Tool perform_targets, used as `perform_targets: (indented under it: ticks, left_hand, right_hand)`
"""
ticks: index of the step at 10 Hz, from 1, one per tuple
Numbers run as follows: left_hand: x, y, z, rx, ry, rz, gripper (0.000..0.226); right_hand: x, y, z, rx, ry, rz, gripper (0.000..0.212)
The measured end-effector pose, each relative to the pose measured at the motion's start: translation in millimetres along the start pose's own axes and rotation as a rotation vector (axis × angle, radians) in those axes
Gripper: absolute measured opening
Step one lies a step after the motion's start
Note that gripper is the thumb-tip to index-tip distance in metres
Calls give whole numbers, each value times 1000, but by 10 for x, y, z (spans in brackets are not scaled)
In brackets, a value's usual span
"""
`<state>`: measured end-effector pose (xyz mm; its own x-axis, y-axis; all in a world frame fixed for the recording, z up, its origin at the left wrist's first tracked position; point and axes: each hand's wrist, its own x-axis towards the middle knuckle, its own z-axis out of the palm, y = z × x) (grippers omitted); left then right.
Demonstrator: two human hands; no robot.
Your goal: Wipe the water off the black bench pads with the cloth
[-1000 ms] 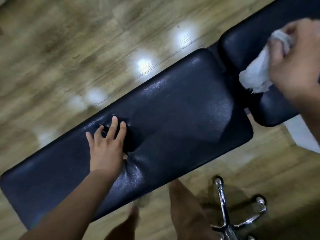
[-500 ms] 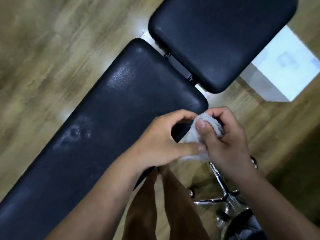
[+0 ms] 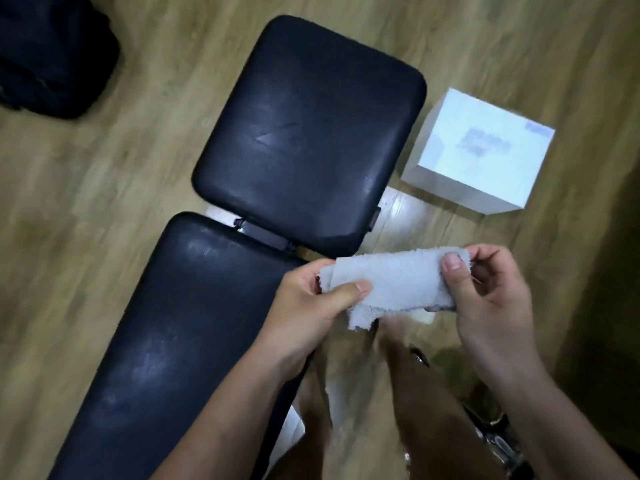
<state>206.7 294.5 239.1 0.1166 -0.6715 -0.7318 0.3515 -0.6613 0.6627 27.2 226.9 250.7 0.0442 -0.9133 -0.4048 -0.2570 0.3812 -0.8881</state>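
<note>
A small grey-white cloth (image 3: 394,282) is stretched out flat between both hands, in the air just right of the bench. My left hand (image 3: 311,306) pinches its left end with thumb on top. Its right end is pinched by my right hand (image 3: 485,292). The long black bench pad (image 3: 180,323) runs from the lower left up to the middle, with dull smears on its surface. The shorter square black seat pad (image 3: 304,133) lies beyond it, joined by a dark hinge bracket (image 3: 263,237).
A white box (image 3: 478,150) stands on the wooden floor (image 3: 86,220) right of the seat pad. A dark bag (image 3: 48,53) lies at the top left. Chrome chair legs (image 3: 495,431) and my bare legs (image 3: 415,410) are at the bottom right.
One second ago my left hand pressed on the long pad while the right wiped the far pad. Then both hands met on the bunched cloth. Now they have pulled it out flat between them.
</note>
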Motion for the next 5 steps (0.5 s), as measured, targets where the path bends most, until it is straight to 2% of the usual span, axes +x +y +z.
perform_targets:
  ticks: [1, 2, 3, 5]
  left_hand:
    - [348, 42, 314, 85, 7, -21, 12]
    - [1011, 166, 905, 170, 17, -39, 14]
    - [1553, 252, 1388, 220, 62, -23, 14]
    - [3040, 520, 2420, 416, 107, 110, 17]
  right_hand:
    - [287, 240, -282, -28, 77, 89, 10]
    - [979, 546, -727, -99, 119, 182, 13]
    - [1498, 681, -1070, -117, 162, 197, 11]
    - [2980, 856, -1616, 33, 248, 207, 12]
